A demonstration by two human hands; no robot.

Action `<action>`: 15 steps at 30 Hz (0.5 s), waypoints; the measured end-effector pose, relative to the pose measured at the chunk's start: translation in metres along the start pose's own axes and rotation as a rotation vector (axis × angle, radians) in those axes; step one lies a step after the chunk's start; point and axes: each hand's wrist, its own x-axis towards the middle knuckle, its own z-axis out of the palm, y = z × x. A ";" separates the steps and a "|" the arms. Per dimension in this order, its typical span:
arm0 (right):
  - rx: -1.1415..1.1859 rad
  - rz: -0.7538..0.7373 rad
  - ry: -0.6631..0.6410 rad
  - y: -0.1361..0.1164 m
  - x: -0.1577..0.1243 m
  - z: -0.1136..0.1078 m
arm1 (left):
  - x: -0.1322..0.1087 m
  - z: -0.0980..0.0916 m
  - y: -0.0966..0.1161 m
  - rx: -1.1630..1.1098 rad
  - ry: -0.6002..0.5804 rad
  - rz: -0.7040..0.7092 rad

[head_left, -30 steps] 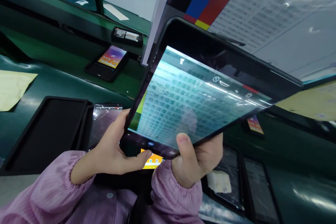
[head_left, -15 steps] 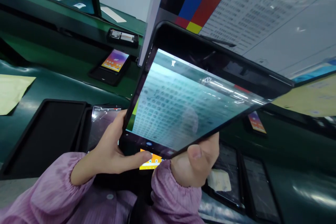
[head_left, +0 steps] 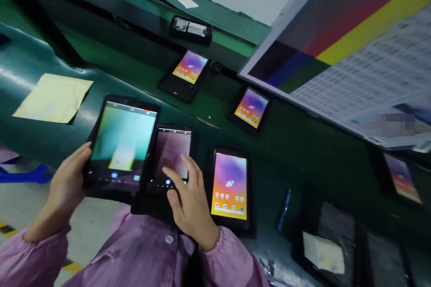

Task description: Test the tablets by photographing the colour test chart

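At its lower left edge, my left hand (head_left: 69, 184) grips a black tablet (head_left: 123, 139), whose lit screen has a pale teal camera picture with a yellow patch. Just right of it lies a second, smaller tablet (head_left: 172, 143) showing a dim pinkish camera picture. My right hand (head_left: 190, 197) is over that screen, fingers apart and holding nothing; whether a fingertip touches the glass I cannot tell. Right of this hand, a third tablet (head_left: 229, 184) has a purple and orange home screen.
Two more lit devices (head_left: 190, 68) (head_left: 251, 108) lie farther back. A white-framed test chart (head_left: 370, 63) stands at the upper right. A yellow paper (head_left: 52, 98) lies left, a blue pen (head_left: 284, 210) right. Dark tablets (head_left: 336, 224), one bearing a pale cloth (head_left: 323, 252), lie lower right.
The tablet that both hands held up before the chart has come down to the left, in my left hand alone. My right hand has let go of it and moved over the smaller tablet. The view has shifted.
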 end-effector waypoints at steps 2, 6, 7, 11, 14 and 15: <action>-0.105 -0.029 -0.139 0.000 -0.002 0.016 | 0.010 -0.032 -0.010 0.052 0.090 -0.071; -0.221 -0.077 -0.232 0.001 0.002 0.036 | 0.027 -0.062 -0.034 0.141 0.133 -0.141; -0.242 -0.087 -0.239 0.002 0.003 0.039 | 0.030 -0.064 -0.041 0.160 0.121 -0.148; -0.287 -0.126 -0.242 0.011 0.004 0.038 | 0.044 -0.064 -0.061 0.231 0.022 -0.143; -0.309 -0.077 -0.109 0.026 -0.004 0.013 | 0.050 -0.065 -0.063 0.250 -0.121 -0.116; -0.332 -0.005 -0.029 0.032 -0.008 -0.001 | 0.050 -0.066 -0.063 0.250 -0.161 -0.105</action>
